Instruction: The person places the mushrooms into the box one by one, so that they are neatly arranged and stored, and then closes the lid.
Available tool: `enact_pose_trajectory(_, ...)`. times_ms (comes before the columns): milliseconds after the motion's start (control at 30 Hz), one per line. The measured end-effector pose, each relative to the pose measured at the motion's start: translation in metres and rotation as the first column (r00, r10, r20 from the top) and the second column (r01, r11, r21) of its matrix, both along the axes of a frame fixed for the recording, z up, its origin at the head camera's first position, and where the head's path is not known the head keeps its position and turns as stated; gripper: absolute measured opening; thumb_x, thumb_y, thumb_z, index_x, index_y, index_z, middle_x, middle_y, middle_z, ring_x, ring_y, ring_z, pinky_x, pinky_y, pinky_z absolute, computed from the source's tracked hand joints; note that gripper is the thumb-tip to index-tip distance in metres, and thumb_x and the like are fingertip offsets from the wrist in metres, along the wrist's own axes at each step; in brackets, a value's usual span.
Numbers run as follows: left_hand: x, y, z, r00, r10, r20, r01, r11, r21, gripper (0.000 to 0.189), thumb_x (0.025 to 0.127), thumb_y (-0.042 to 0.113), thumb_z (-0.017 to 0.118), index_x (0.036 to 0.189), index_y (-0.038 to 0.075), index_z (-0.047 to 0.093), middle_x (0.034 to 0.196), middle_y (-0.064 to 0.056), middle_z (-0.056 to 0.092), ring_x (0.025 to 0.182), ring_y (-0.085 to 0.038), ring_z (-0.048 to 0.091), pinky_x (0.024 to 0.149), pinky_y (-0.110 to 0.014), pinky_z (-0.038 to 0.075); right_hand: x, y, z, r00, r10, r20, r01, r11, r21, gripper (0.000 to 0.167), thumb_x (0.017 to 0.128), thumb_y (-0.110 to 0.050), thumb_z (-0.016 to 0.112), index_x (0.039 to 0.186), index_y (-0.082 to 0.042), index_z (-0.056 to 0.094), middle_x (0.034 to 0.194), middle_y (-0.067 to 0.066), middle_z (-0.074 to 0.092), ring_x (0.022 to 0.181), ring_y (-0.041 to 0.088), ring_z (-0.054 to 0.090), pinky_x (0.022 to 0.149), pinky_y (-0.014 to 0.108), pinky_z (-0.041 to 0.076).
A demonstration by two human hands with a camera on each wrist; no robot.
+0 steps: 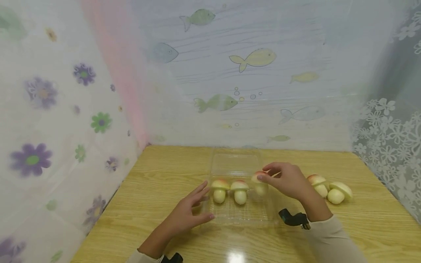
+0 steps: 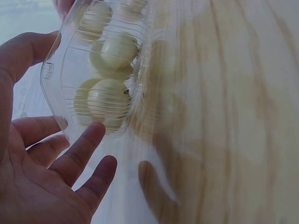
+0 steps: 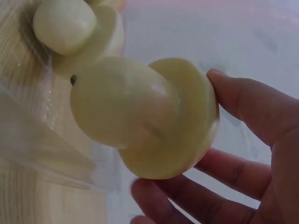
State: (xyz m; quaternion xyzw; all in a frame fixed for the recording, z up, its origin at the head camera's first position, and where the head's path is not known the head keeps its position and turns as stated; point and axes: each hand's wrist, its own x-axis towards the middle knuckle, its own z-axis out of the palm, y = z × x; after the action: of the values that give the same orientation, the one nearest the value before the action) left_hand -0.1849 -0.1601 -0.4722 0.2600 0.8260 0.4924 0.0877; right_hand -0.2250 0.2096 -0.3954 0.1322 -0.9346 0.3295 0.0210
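Observation:
A clear plastic clamshell box (image 1: 230,215) lies on the table with its lid (image 1: 235,160) folded back. Inside it, side by side, sit two toy mushrooms, a left one (image 1: 219,191) and a middle one (image 1: 240,192), pale yellow with reddish cap tops. My right hand (image 1: 289,180) pinches a third mushroom (image 3: 145,116) by its cap, thumb on one side and fingers on the other, at the right end of the box. My left hand (image 1: 187,212) is spread at the box's left side, its fingertips at the plastic wall (image 2: 58,84) in the left wrist view.
To the right of the box, two more mushrooms lie on the wooden table (image 1: 138,204), one with a red-tinged cap (image 1: 316,180) and one tipped over (image 1: 340,193). A fish-printed curtain (image 1: 210,80) stands behind, with flowered sheets on both sides.

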Motion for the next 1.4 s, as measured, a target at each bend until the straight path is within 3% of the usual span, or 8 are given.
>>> enact_pose_trajectory(233, 0.001, 0.001, 0.002, 1.000, 0.002, 0.006, -0.002, 1.000, 0.009, 0.089, 0.094, 0.034, 0.079, 0.165, 0.016, 0.029, 0.175, 0.005, 0.013, 0.146, -0.028, 0.048, 0.115, -0.059, 0.043, 0.000, -0.007, -0.004, 0.999, -0.002, 0.034, 0.002, 1.000, 0.020, 0.043, 0.093, -0.058, 0.072, 0.115, -0.022, 0.077, 0.109, 0.001, 0.076, 0.094, 0.018, 0.072, 0.073, 0.037, 0.059)
enact_pose_trajectory(567, 0.001, 0.001, 0.002, 1.000, 0.003, 0.007, -0.003, 1.000, 0.002, 0.090, 0.093, 0.039, 0.079, 0.165, 0.017, 0.029, 0.175, 0.006, 0.013, 0.146, -0.027, 0.049, 0.115, -0.059, 0.043, 0.002, -0.016, -0.008, 0.997, -0.061, 0.054, 0.058, 0.997, 0.051, 0.044, 0.091, -0.058, 0.074, 0.109, -0.018, 0.078, 0.102, 0.001, 0.076, 0.092, 0.020, 0.070, 0.071, 0.038, 0.058)
enact_pose_trajectory(1000, 0.001, 0.000, 0.001, 1.000, 0.000, -0.002, 0.000, 1.000, -0.006, 0.090, 0.093, 0.042, 0.078, 0.165, 0.017, 0.030, 0.175, 0.006, 0.013, 0.146, -0.024, 0.049, 0.116, -0.057, 0.043, 0.004, -0.023, -0.009, 0.996, -0.073, 0.059, 0.069, 0.995, 0.073, 0.054, 0.091, -0.060, 0.073, 0.113, -0.011, 0.075, 0.106, 0.007, 0.074, 0.092, 0.024, 0.069, 0.073, 0.042, 0.058)
enact_pose_trajectory(1233, 0.000, 0.000, 0.002, 1.000, -0.007, 0.001, 0.007, 1.000, 0.003, 0.090, 0.094, 0.040, 0.078, 0.165, 0.016, 0.029, 0.175, 0.005, 0.012, 0.146, -0.025, 0.048, 0.116, -0.057, 0.043, 0.005, -0.026, -0.010, 0.997, -0.058, 0.048, 0.053, 0.994, 0.099, 0.041, 0.093, -0.044, 0.077, 0.112, -0.008, 0.075, 0.105, 0.006, 0.075, 0.096, 0.026, 0.070, 0.076, 0.046, 0.059)
enact_pose_trajectory(1400, 0.001, 0.000, 0.002, 1.000, -0.012, 0.004, 0.012, 1.000, 0.008, 0.090, 0.094, 0.039, 0.078, 0.165, 0.016, 0.029, 0.175, 0.005, 0.012, 0.146, -0.025, 0.048, 0.116, -0.056, 0.043, 0.004, -0.024, -0.011, 0.998, -0.033, 0.052, 0.028, 0.995, 0.097, 0.039, 0.093, -0.043, 0.077, 0.116, -0.011, 0.075, 0.109, 0.006, 0.075, 0.099, 0.028, 0.070, 0.077, 0.046, 0.059)
